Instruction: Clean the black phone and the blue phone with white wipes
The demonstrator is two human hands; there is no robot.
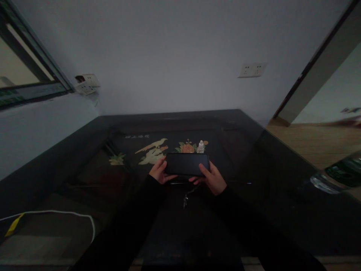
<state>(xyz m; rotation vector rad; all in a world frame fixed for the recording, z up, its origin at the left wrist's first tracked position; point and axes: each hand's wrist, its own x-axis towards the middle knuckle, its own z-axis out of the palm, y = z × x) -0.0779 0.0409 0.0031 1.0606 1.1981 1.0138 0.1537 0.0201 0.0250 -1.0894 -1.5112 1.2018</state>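
Both my hands hold a black smartphone (184,164) sideways above a dark glossy table (239,150). My left hand (160,171) grips its left end, with the thumb at the edge and fingers underneath. At the right end, my right hand (213,178) is wrapped round the phone, its thumb lying over the dark screen. A small metal charm or key (185,201) hangs on a cord below the right hand. Just behind the phone stands a small white bottle (200,147), its lower part hidden by the phone.
Flower and bird pictures (153,150) decorate the tabletop. A clear green-labelled bottle (338,175) is at the right edge. A white cable (59,212) with a yellow tag (14,224) lies at the lower left. Wall sockets (252,70) sit above the table, against a pale wall.
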